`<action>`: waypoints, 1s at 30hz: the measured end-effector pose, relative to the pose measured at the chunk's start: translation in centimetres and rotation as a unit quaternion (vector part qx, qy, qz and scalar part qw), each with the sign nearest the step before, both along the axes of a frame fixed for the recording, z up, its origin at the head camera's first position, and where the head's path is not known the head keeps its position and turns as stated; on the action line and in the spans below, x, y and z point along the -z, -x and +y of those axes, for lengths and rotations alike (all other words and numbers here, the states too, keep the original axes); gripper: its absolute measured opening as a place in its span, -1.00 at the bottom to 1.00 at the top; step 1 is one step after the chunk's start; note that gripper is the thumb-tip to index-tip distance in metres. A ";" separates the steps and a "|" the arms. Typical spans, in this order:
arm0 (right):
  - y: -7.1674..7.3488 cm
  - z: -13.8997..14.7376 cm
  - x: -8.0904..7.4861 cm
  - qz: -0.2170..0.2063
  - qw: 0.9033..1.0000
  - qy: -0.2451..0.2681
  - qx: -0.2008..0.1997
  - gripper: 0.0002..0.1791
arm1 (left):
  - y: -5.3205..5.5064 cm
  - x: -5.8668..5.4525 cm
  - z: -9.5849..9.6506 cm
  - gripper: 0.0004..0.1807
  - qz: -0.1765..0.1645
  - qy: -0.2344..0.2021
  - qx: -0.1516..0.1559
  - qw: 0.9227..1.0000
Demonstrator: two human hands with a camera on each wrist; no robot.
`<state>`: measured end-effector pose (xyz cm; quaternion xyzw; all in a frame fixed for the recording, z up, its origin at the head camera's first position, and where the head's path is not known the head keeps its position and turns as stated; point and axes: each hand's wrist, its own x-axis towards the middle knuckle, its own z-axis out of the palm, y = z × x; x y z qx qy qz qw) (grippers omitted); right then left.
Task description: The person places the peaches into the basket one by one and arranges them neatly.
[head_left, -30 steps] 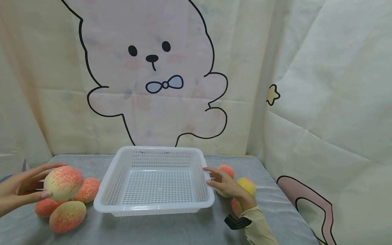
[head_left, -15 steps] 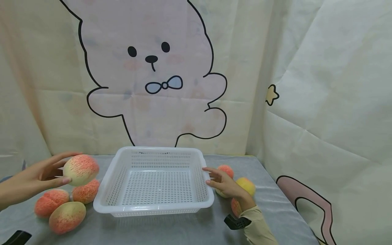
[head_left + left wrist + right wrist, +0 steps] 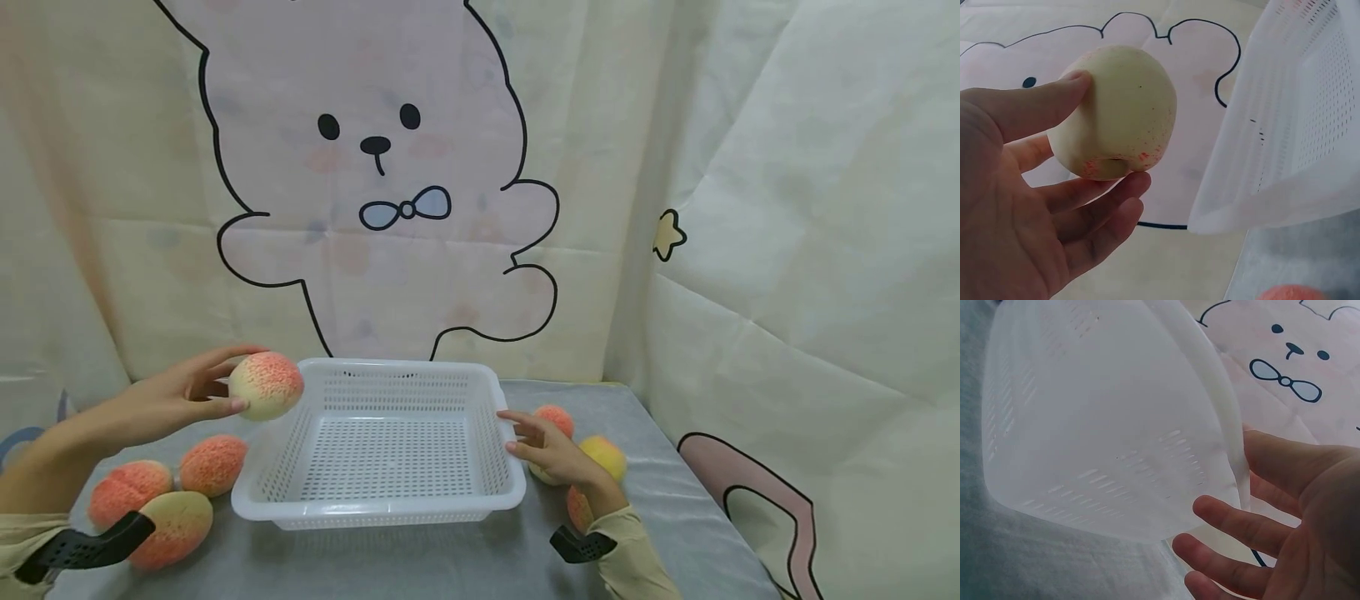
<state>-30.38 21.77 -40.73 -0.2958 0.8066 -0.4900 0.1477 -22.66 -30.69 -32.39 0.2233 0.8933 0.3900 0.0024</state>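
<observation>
My left hand [image 3: 161, 407] holds a peach [image 3: 266, 386] between thumb and fingertips, raised at the left rear corner of a white plastic basket [image 3: 382, 508]. In the left wrist view the thumb lies across the pale side of the peach [image 3: 1125, 106], with the fingers beneath it. At the basket's right side, my right hand [image 3: 558, 457] grips the rim. The right wrist view shows thumb and a finger at the rim and the other fingers along the outer wall of the basket [image 3: 1097, 425]. Nothing lies inside the basket.
Left of the basket, a red peach [image 3: 213, 465], a two-lobed red one [image 3: 129, 492] and a mango-like fruit [image 3: 176, 525] lie on the grey cloth [image 3: 360, 567]. More fruit, including a yellow-red one [image 3: 604, 455], sits partly hidden behind my right hand. A patterned curtain [image 3: 420, 283] hangs behind.
My left hand has carried the peach rightward and up, from above the left fruit to the basket's left rear corner. The right hand and basket have stayed in place.
</observation>
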 end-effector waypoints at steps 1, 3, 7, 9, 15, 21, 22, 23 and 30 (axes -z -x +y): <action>0.0 0.0 0.0 0.000 1.000 0.000 -0.001 -0.33 | 0.3 -0.2 0.4 -0.26 0.000 -0.002 0.006 1.000; 0.1 0.0 0.0 0.004 1.000 0.000 -0.003 -0.34 | 0.7 -0.7 1.2 -0.25 -0.002 -0.006 0.016 1.000; 0.3 0.2 0.0 0.019 1.000 -0.006 -0.002 -0.34 | 1.6 -1.3 2.6 -0.25 -0.013 -0.015 0.028 0.999; 0.3 0.2 0.1 0.022 1.000 -0.006 -0.001 -0.34 | 2.0 -1.4 3.2 -0.26 -0.019 -0.017 0.033 0.999; 0.1 0.2 0.1 0.009 1.000 -0.007 0.008 -0.34 | 2.8 -1.0 4.0 -0.26 -0.028 -0.025 0.048 0.998; 0.2 0.2 0.2 0.019 1.000 -0.008 0.000 -0.34 | 3.6 -0.6 4.3 -0.25 -0.028 -0.015 0.043 0.999; 0.3 0.2 0.2 0.021 1.000 -0.006 -0.003 -0.34 | 3.7 -0.6 4.4 -0.24 -0.030 -0.013 0.043 0.999; 0.3 0.2 0.3 0.020 1.000 -0.003 -0.003 -0.34 | 3.8 -0.6 4.5 -0.24 -0.032 -0.011 0.042 0.999; 0.4 0.2 0.3 0.010 1.000 0.006 -0.010 -0.34 | 4.7 -0.6 5.1 -0.24 -0.050 -0.001 0.039 0.998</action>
